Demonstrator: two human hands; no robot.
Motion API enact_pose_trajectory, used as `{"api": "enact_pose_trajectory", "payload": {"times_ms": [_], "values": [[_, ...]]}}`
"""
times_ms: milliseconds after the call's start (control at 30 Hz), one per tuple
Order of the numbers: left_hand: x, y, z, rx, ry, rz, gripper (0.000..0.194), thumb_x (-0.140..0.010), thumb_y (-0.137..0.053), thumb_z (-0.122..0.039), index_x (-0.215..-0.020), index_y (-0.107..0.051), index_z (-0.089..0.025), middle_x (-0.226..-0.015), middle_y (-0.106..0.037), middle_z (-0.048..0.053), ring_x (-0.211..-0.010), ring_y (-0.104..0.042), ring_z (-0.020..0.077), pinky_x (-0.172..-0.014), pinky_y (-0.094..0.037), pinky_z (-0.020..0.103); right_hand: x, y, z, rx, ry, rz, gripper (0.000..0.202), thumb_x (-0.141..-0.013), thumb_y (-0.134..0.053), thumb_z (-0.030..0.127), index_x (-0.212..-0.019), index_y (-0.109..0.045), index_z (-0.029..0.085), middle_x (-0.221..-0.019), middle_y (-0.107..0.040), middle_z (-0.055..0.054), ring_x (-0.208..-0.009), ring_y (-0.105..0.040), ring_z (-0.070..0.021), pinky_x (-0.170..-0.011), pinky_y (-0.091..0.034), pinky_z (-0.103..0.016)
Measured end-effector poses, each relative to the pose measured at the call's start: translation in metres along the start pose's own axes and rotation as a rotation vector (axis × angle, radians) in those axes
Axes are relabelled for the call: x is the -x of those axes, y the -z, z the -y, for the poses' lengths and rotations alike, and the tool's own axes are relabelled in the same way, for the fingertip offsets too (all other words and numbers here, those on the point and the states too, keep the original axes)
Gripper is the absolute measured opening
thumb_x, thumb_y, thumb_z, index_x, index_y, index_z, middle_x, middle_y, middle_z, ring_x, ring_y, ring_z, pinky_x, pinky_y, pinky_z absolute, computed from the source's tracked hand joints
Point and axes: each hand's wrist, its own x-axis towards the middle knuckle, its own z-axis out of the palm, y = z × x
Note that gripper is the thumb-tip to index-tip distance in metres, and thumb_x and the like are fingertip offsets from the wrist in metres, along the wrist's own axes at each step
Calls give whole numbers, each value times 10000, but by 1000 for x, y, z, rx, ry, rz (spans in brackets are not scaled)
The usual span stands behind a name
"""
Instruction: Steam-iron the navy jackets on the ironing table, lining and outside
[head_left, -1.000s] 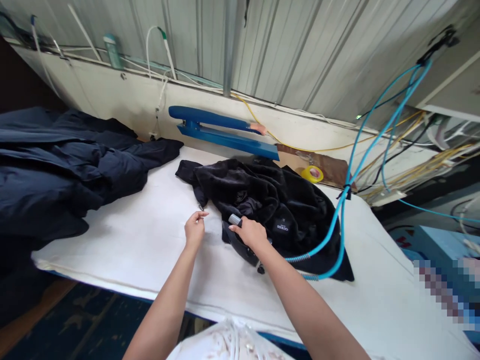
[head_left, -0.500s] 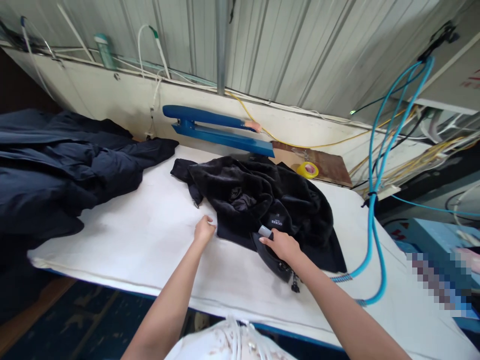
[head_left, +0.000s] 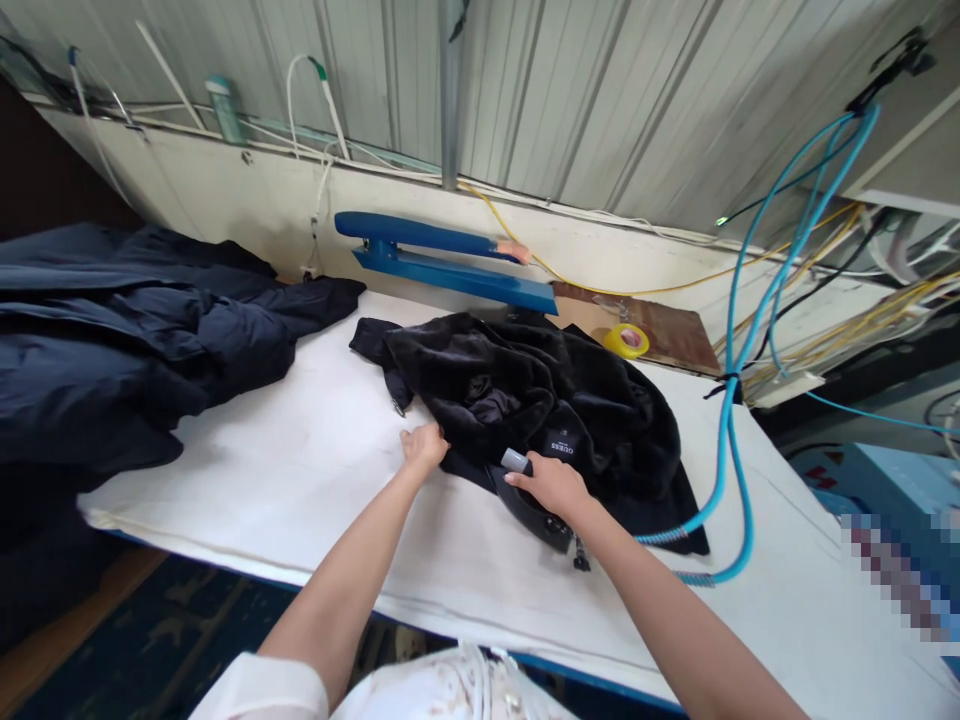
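A black plush-lined jacket (head_left: 517,370) with a GUESS label lies spread on the white padded table (head_left: 300,480). My right hand (head_left: 553,487) is wrapped round the handle of a dark steam iron (head_left: 534,520), which rests along the jacket's near edge. Blue hoses run from the iron towards the right. At the jacket's near left edge my left hand (head_left: 425,447) is closed, its fingertips on the dark fabric. Part of the iron's underside and the fabric beneath it are hidden.
Dark navy garments (head_left: 142,340) are heaped at the left. Behind the jacket stands a blue sleeve board (head_left: 450,260). A yellow tape roll (head_left: 627,341) sits on a brown board (head_left: 675,335). Looped blue hoses (head_left: 750,340) hang at the right, near a light-blue box (head_left: 892,500).
My left hand has moved up and right onto the jacket's edge. The iron in my right hand has shifted slightly left along that edge.
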Motion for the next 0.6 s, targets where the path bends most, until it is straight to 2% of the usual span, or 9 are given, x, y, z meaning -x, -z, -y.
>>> {"api": "enact_pose_trajectory", "payload": {"times_ms": [200, 400, 600], "values": [[-18, 2, 6, 10, -46, 53, 227, -676, -511, -347, -840, -620, -235, -982, -645, 70, -1000, -529, 278, -877, -284, 474, -11, 0, 20, 1, 43, -8, 525, -707, -387, 671, -953, -537, 232, -906, -639, -70, -845, -587, -256, -652, -405, -322], [-33, 4, 15, 35, -37, 98, 196, -637, -557, -345, -789, -637, -250, -909, -663, 22, -927, -564, 244, -841, -341, 398, -23, 5, 39, 28, 134, 35, 570, -700, -386, 685, -1001, -545, 228, -954, -631, -85, -893, -576, -246, -694, -405, -317], [-36, 10, 20, 49, -56, 152, 227, -616, -586, -387, -785, -653, -249, -961, -652, 3, -950, -558, 240, -812, -370, 335, -22, 10, 39, 43, 184, 96, 590, -678, -405, 695, -1025, -545, 239, -983, -627, -78, -898, -575, -251, -692, -407, -314]]}}
